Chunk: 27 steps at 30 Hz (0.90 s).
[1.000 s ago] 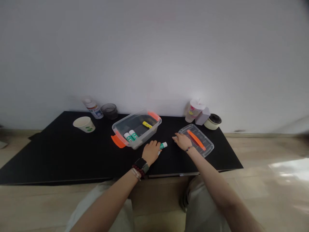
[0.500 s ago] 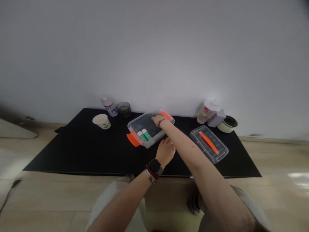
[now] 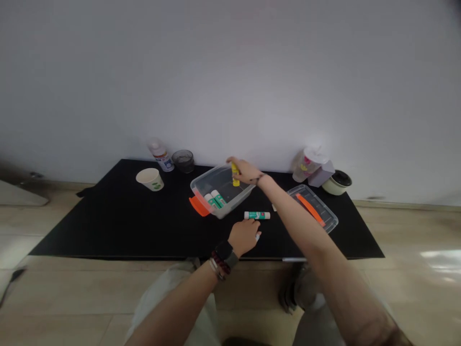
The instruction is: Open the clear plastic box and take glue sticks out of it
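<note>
My right hand grips a yellow glue stick upright, just above the far rim of a clear plastic box. The box has an orange latch on its left end, and two green-and-white glue sticks lie inside. My left hand rests curled on the black table top, with a small white bit showing at its fingertips. Just beyond it, a green-and-white glue stick lies flat.
To the right, my forearm partly covers a clear lid with an orange handle. Along the wall stand a paper cup, a spray bottle, a dark glass, a plastic cup, a lilac box and a lidded bowl.
My right hand has taken the yellow glue stick from the box and raised it. A green-and-white glue stick, earlier at my left hand, now lies apart from it on the table.
</note>
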Each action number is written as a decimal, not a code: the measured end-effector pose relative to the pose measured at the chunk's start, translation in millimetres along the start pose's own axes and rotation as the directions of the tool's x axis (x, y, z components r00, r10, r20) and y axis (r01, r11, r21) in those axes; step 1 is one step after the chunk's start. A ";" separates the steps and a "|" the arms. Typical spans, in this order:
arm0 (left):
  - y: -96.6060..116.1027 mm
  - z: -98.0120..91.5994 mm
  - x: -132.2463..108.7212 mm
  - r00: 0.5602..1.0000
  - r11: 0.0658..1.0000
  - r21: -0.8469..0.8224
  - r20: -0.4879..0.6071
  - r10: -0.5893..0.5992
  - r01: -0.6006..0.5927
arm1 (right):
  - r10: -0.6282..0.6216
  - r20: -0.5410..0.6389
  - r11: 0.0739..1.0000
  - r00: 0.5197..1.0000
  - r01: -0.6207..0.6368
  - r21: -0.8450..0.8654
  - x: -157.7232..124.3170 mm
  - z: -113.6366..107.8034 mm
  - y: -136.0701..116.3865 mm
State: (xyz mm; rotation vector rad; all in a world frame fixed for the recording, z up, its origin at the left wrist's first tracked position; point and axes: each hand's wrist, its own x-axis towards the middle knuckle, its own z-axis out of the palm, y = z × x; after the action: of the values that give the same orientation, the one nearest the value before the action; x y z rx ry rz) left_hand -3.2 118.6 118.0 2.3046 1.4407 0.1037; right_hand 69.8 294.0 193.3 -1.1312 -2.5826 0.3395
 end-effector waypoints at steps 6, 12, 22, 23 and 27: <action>-12.2 7.0 10.8 0.990 0.964 -0.264 -0.126 -0.065 0.030 | 0.329 -0.105 0.885 0.938 -0.268 0.381 -132.6 -43.1 17.9; -28.9 29.5 27.0 0.984 0.913 -0.399 -0.177 0.019 -0.089 | 0.565 -0.033 0.752 0.825 -0.497 0.433 -211.0 -3.5 28.9; 11.6 21.4 13.9 0.979 0.310 -0.932 0.205 0.020 0.189 | 0.466 0.073 0.655 0.882 -0.399 0.642 -207.1 31.0 -5.2; 17.9 18.6 9.1 0.979 0.265 -0.946 0.202 0.038 0.185 | 0.456 0.047 0.654 0.889 -0.371 0.660 -206.9 32.9 -8.9; 37.0 0.6 -10.0 0.957 0.040 -0.969 0.246 0.152 0.243 | 0.421 -0.002 0.617 0.907 -0.285 0.734 -209.1 32.5 -22.1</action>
State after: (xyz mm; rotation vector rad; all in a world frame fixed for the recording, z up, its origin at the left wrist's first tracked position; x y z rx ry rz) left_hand 23.5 95.8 133.2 0.9225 0.7244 0.5584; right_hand 177.9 120.8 133.4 -1.2508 -1.7346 1.1750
